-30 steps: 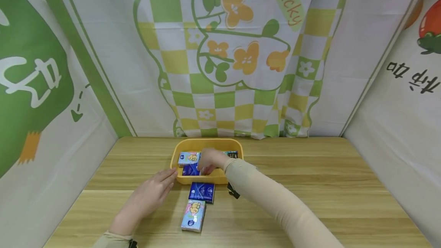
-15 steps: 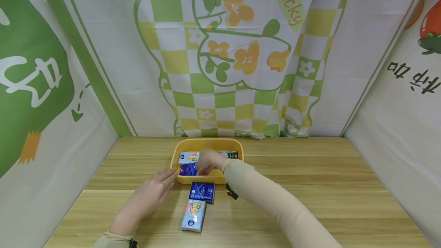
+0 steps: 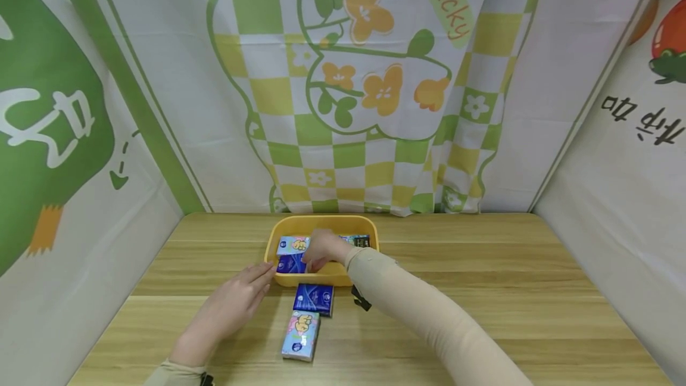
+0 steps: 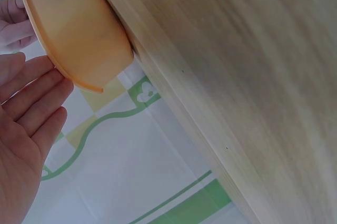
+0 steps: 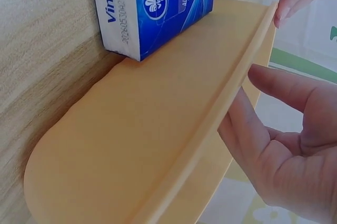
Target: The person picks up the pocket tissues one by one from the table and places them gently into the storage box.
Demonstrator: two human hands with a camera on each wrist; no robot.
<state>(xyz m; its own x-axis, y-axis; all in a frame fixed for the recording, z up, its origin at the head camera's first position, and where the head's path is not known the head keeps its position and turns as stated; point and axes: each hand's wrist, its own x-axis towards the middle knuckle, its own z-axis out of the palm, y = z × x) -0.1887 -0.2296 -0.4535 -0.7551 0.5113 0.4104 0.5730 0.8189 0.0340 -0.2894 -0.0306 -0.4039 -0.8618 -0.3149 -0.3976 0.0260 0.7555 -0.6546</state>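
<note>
My left hand (image 3: pixel 238 299) touches the front left corner of a yellow plastic bin (image 3: pixel 321 279) with straight fingertips; the left wrist view shows the fingers (image 4: pixel 45 95) flat against its rim. My right hand (image 3: pixel 324 249) reaches into the bin and pinches the right end of a dark blue tissue pack (image 3: pixel 290 264). In the right wrist view the bin's wall hides those fingertips. Behind that pack lies a light blue cartoon tissue pack (image 3: pixel 292 245). On the table before the bin lie another dark blue tissue pack (image 3: pixel 314 299) and a light blue one (image 3: pixel 301 336).
A packet with a dark end (image 3: pixel 361 241) lies at the right inside the bin, partly hidden by my right hand. The wooden table (image 3: pixel 482 302) ends at a printed cloth backdrop (image 3: pixel 343 159), with cloth walls on both sides.
The dark blue tissue pack in the bin has slid a little left, along with my right hand. My left hand and the packs on the table have stayed put.
</note>
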